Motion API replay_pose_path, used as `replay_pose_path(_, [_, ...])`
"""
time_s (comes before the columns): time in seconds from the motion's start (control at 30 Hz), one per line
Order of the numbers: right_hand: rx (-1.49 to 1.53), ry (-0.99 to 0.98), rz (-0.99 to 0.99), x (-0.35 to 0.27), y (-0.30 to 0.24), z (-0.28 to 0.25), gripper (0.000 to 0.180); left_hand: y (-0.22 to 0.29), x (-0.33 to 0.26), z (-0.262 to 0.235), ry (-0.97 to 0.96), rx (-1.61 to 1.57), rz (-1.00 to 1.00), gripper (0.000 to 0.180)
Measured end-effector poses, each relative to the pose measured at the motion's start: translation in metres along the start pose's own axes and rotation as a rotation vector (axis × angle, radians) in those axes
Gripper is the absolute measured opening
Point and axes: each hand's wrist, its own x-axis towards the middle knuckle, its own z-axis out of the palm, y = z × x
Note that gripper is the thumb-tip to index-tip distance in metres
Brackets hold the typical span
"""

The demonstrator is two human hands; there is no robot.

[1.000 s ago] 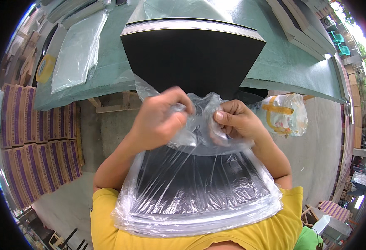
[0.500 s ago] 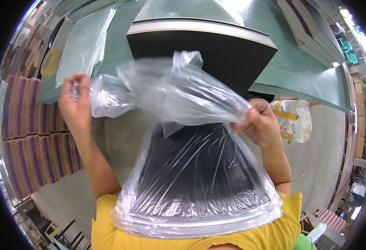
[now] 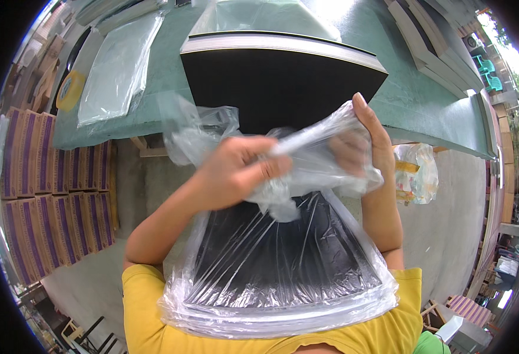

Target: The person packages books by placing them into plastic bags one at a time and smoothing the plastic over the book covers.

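1. Left hand (image 3: 238, 176) grips clear, crinkled plastic film (image 3: 315, 170); right hand (image 3: 381, 144) is partly veiled, its grip unclear.
2. Hands are closer together than half a second ago, bunching film between them.
3. Below, a film-wrapped black rectangular slab (image 3: 283, 256) fronts the yellow shirt (image 3: 150, 307).

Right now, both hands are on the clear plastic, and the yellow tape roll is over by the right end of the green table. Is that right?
Not quite: the yellow tape roll is by the left end of the green table, as the head view shows. The left hand and right hand are indeed both on the clear plastic.
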Motion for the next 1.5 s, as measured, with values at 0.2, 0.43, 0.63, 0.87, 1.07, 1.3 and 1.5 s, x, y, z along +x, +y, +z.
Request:
replay_pose_path(0.2, [-0.709, -0.745, 0.063, 0.001, 0.031, 0.008, 0.028, 0.020, 0.006, -0.010, -0.087, -0.584, -0.055, 0.020])
replay_pose_path(0.43, [-1.080, -1.242, 0.526, 0.008, -0.003, 0.000, 0.037, -0.002, 0.000, -0.046, -0.644, -0.828, 0.305, 0.013])
replay_pose_path(0.63, [-2.377, -0.279, -0.264, -0.027, 0.033, -0.056, 0.035, -0.007, -0.040, -0.021, -0.618, 1.037, 0.000, 0.023])
replay_pose_path(0.87, [-1.841, -0.204, -0.131, -0.020, -0.003, 0.001, 0.018, -0.099, -0.072, -0.052, -0.616, 1.549, -0.069, 0.029])
replay_pose_path(1.07, [-1.076, 0.712, -0.860, -0.004, -0.018, -0.026, 0.040, 0.011, -0.037, -0.096, 0.273, 0.131, -0.052, 0.013])
replay_pose_path(1.3, [-1.761, 0.695, -1.129, 0.015, -0.013, -0.026, 0.066, -0.026, -0.001, -0.102, 0.846, 1.137, 0.386, 0.040])
replay_pose_path(1.5, [-1.828, 0.815, -0.949, -0.021, -0.017, -0.044, 0.063, -0.008, 0.006, -0.082, 0.517, 1.062, 0.433, 0.064])
